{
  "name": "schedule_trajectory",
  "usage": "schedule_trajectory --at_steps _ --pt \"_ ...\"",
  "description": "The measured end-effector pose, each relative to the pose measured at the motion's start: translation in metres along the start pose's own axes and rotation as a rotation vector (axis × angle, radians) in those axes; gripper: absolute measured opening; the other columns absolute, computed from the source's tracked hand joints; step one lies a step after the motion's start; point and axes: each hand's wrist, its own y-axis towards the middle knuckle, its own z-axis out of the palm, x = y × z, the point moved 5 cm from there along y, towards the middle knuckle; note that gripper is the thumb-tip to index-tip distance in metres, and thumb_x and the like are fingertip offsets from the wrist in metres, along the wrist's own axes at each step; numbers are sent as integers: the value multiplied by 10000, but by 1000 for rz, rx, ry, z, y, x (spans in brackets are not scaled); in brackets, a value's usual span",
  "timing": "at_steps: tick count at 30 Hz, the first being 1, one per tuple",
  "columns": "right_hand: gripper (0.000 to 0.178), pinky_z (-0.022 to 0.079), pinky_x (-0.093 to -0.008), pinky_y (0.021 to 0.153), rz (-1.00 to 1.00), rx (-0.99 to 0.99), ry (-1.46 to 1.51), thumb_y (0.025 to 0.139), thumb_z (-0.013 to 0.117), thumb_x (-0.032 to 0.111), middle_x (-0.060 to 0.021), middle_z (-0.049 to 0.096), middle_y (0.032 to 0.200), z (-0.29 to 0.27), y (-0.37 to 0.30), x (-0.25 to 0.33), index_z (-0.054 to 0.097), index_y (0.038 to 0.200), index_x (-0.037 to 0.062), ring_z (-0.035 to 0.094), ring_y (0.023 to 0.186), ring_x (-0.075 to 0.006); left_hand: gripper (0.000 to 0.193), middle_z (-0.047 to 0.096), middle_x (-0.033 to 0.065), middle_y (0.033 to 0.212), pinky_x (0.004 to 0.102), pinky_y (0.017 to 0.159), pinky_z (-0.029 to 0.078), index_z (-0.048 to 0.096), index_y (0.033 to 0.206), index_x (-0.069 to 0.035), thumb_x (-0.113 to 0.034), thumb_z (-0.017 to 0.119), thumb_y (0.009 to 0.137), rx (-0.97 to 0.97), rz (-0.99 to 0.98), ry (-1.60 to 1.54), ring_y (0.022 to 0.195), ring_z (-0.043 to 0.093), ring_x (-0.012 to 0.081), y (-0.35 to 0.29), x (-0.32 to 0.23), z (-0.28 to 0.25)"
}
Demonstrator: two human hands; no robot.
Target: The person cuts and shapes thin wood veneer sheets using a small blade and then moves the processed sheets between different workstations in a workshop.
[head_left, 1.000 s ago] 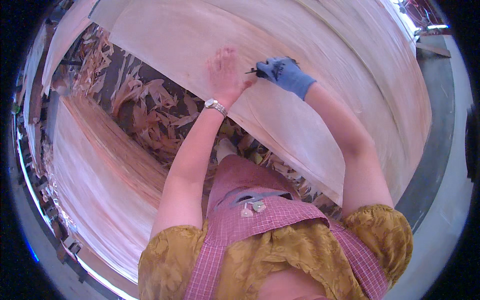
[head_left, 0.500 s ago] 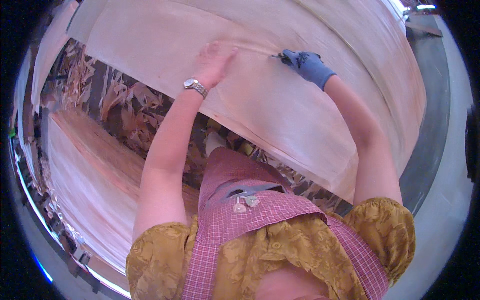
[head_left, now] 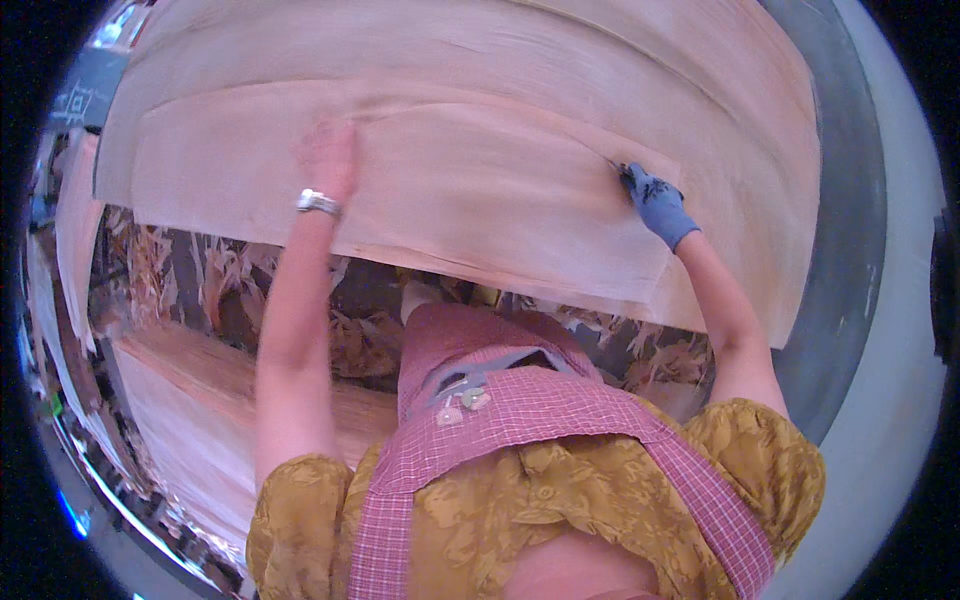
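Observation:
A thin, pale pinkish wood veneer sheet (head_left: 480, 200) lies on top of a wide stack of veneer (head_left: 480, 50) in front of me. My left hand (head_left: 328, 158), bare and with a metal watch at the wrist, is over the left part of the sheet. It is blurred but looks flat and holds nothing. Near the sheet's right end, my right hand (head_left: 656, 200) in a blue glove is closed round a small knife (head_left: 622, 168). The thin tip points up and left against the veneer; most of its handle is hidden in the fingers.
Torn veneer scraps (head_left: 365, 335) litter the floor between me and the stack. Another veneer pile (head_left: 190, 420) stands at the lower left, with more sheets (head_left: 78, 230) at the far left. Grey floor (head_left: 850, 200) runs along the right side.
My left hand has moved left over the veneer. My right hand, with the knife, has moved right and nearer to me. The view has turned, so the stack now lies straighter across.

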Motion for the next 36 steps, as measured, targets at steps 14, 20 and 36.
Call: schedule_trajectory --at_steps 14,20,36 --pt "185 547 -483 566 92 -55 -78 958 437 174 -184 704 812 9 -29 12 458 1105 64 705 694 -356 702 259 86 1567 709 1105 14 391 1471 -294 -566 581 852 -233 538 -346 1474 97 366 -63 -356 -38" --pt "290 550 -478 538 244 37 -56 904 509 108 -191 703 792 42 -117 -4 441 1180 51 716 704 -332 680 212 90 1586 727 1089 28 382 1471 -327 -536 583 855 -213 532 -245 1472 90 382 -65 -360 -50" --pt "451 556 -421 694 493 94 190 889 558 124 -228 675 960 125 -239 -9 420 1307 23 692 827 -354 662 114 71 1607 763 1057 22 349 1470 -402 -548 562 861 -275 692 -292 1470 46 390 -99 -394 -32"
